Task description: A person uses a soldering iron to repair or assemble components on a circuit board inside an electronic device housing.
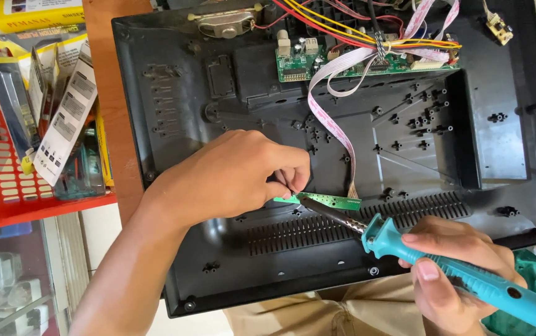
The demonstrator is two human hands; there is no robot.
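Right hand (451, 274) grips teal soldering iron (467, 277), fingers wrapped tight on the handle, shaft running up-left to its tip on the small green board (333, 200). Left hand (237, 177) pinches that board's left end, board long axis left-right, on the black casing (498, 143); main circuit board (367, 62) sits farther back.

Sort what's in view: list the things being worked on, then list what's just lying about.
In use: left hand pinching small green board; right hand holding teal soldering iron; black casing; ribbon cable.

Lying about: red basket of packaged goods; small tan board.
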